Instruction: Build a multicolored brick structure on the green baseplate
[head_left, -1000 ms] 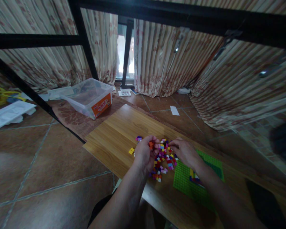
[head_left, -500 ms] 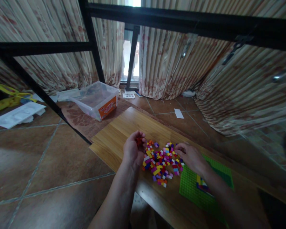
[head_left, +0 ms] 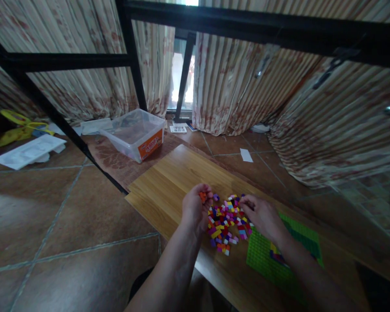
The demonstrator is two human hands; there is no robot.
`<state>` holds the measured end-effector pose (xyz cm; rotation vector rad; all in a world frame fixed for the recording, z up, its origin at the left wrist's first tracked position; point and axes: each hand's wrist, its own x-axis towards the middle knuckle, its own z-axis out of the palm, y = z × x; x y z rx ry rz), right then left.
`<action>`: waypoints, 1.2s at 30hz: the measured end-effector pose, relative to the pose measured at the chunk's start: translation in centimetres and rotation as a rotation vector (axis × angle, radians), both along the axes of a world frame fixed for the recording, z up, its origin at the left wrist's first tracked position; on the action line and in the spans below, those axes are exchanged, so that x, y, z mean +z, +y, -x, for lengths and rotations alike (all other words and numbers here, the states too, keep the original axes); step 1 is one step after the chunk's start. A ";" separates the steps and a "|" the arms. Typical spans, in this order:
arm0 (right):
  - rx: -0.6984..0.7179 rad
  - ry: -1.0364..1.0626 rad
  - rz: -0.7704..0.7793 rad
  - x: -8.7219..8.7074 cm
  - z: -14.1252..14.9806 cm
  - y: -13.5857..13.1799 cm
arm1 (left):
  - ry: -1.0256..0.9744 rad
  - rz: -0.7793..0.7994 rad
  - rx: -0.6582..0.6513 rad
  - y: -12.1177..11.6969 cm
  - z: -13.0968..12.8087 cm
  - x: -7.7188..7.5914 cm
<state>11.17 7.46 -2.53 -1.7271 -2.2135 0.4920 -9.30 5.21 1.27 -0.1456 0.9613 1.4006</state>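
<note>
Cupped over the left side of the brick pile, my left hand [head_left: 194,209] has its fingers curled around a few orange toy bricks [head_left: 203,196]. My right hand [head_left: 261,215] is at the pile's right edge, thumb and fingertips drawn together among the bricks; whether a brick is between them is hidden. Between both hands lies a loose heap of small toy bricks [head_left: 225,220] in pink, yellow, red, purple, white and orange. Under my right forearm rests a green studded baseplate [head_left: 258,253], with several yellow and dark bricks on it, partly covered by the arm.
The bricks and baseplate lie on a wooden board [head_left: 169,182]. Beyond its far end stands a clear plastic bin [head_left: 130,138] with an orange label. A black metal frame [head_left: 136,82] crosses in front of the curtains. A white tray [head_left: 29,151] lies on the tiled floor.
My left hand has moved right, over the left part of the heap, still holding orange bricks. My right hand stays at the heap's right edge. The view has shifted slightly.
</note>
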 end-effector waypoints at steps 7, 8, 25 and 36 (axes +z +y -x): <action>0.063 -0.094 0.015 -0.3 0.1 0.9 | -0.001 -0.008 -0.028 -0.3 -0.2 0.2; 0.062 -0.114 0.023 -0.3 0.1 0.9 | 0.001 -0.007 -0.029 -0.3 -0.2 0.2; 0.014 0.447 -0.053 3.3 8.1 0.5 | -0.152 -0.023 0.080 0.0 1.6 0.8; 0.404 -0.142 0.020 1.2 9.1 3.0 | -0.067 -0.006 0.193 0.3 4.6 1.0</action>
